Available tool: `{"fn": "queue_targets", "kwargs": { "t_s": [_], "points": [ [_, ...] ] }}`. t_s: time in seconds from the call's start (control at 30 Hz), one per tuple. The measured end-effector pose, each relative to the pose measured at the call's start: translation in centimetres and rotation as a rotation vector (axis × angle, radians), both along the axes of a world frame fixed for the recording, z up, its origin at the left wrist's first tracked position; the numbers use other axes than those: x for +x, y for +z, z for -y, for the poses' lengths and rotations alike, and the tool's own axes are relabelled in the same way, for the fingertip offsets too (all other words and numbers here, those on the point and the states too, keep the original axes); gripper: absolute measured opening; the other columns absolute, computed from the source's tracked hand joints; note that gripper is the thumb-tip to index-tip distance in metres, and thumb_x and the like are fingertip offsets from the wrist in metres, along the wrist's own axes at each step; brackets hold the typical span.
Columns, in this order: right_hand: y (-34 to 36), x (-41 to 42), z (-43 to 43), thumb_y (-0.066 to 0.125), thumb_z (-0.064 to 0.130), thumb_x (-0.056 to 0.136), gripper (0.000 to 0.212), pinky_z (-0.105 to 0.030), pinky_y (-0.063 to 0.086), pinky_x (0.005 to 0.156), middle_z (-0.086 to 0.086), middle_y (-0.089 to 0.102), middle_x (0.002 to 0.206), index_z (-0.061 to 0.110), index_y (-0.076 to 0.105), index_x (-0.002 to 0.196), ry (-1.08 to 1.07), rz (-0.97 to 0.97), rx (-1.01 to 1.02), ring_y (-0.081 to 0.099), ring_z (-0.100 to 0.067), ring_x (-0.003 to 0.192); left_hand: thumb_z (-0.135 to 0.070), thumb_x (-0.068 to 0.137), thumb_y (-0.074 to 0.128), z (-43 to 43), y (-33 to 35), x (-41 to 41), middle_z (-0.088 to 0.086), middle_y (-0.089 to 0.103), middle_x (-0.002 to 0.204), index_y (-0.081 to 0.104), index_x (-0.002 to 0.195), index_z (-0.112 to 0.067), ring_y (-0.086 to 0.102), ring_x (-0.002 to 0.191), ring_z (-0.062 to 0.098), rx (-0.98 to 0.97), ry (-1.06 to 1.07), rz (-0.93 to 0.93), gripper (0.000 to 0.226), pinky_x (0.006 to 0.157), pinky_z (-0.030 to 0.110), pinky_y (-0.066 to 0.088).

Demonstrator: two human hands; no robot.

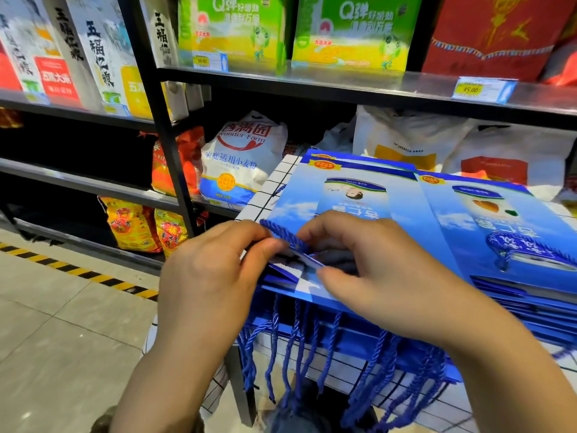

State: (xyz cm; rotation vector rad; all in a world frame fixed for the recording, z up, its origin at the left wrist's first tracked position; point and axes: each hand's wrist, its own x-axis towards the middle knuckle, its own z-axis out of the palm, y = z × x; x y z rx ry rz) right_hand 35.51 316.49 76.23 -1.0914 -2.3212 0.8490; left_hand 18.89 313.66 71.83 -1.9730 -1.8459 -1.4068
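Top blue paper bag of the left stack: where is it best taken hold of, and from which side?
Probably at its mouth edge, beside the rope handle, from the near side. The top blue paper bag lies flat, mouth toward the person, its base toward the shelves. The left hand pinches the handle and the right hand the edge there.

The left arm (162, 385) and the right arm (499, 370) are bare and reach forward side by side. The left hand (215, 276) has its back up, with thumb and first finger pinched together. The right hand (374, 276) is just beside it (fingertips nearly meeting), with fingers curled and thumb below, pinching too.
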Motion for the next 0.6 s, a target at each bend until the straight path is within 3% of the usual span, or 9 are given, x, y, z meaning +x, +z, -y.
{"fn": "queue_targets", "kwargs": {
  "t_s": [0.1, 0.2, 0.33, 0.43, 0.6],
  "points": [
    [-0.2, 0.2, 0.0, 0.050, 0.010, 0.085, 0.031, -0.037, 0.048, 0.091, 0.013, 0.065, 0.107, 0.035, 0.055, 0.103, -0.009, 0.012, 0.021, 0.058, -0.007, 0.105, -0.045, 0.077, 0.049, 0.6, 0.1, 0.9, -0.008, 0.066, 0.086, 0.063, 0.082, -0.023, 0.059, 0.078, 0.011, 0.028, 0.071, 0.071, 0.027, 0.061, 0.033, 0.047],
    [-0.4, 0.2, -0.1, 0.049, 0.006, 0.088, 0.035, -0.038, 0.048, 0.090, 0.012, 0.064, 0.110, 0.038, 0.052, 0.103, -0.044, 0.014, 0.040, 0.057, -0.010, 0.108, -0.041, 0.078, 0.050, 1.6, 0.1, 2.1, -0.007, 0.066, 0.099, 0.061, 0.070, -0.023, 0.054, 0.094, 0.010, 0.049, 0.111, 0.031, 0.022, 0.072, 0.030, 0.047],
    [-0.3, -0.2, 0.1, 0.048, 0.008, 0.089, 0.040, -0.042, 0.049, 0.085, 0.014, 0.065, 0.103, 0.046, 0.044, 0.097, -0.053, -0.001, 0.056, 0.061, -0.016, 0.100, -0.046, 0.076, 0.048, 1.6, 0.1, 2.7, -0.004, 0.068, 0.098, 0.070, 0.069, -0.027, 0.059, 0.092, 0.022, -0.142, 0.186, -0.192, 0.030, 0.075, 0.036, 0.045],
    [-0.3, -0.2, 0.2, 0.048, 0.007, 0.089, 0.043, -0.043, 0.049, 0.084, 0.020, 0.060, 0.094, 0.049, 0.043, 0.093, -0.060, -0.009, 0.058, 0.060, -0.013, 0.098, -0.041, 0.074, 0.054, 1.2, 0.2, 2.8, -0.004, 0.068, 0.093, 0.068, 0.067, -0.025, 0.061, 0.087, 0.025, -0.156, 0.157, -0.235, 0.022, 0.073, 0.035, 0.044],
    [-0.6, 0.2, 0.3, 0.048, 0.005, 0.088, 0.044, -0.036, 0.049, 0.090, 0.016, 0.063, 0.109, 0.043, 0.050, 0.110, -0.069, -0.044, 0.027, 0.058, -0.007, 0.107, -0.031, 0.079, 0.039, 1.4, -0.1, 2.9, -0.004, 0.064, 0.110, 0.054, 0.069, -0.025, 0.044, 0.101, 0.015, -0.120, 0.077, -0.210, 0.019, 0.080, 0.033, 0.025]
  ]
}}
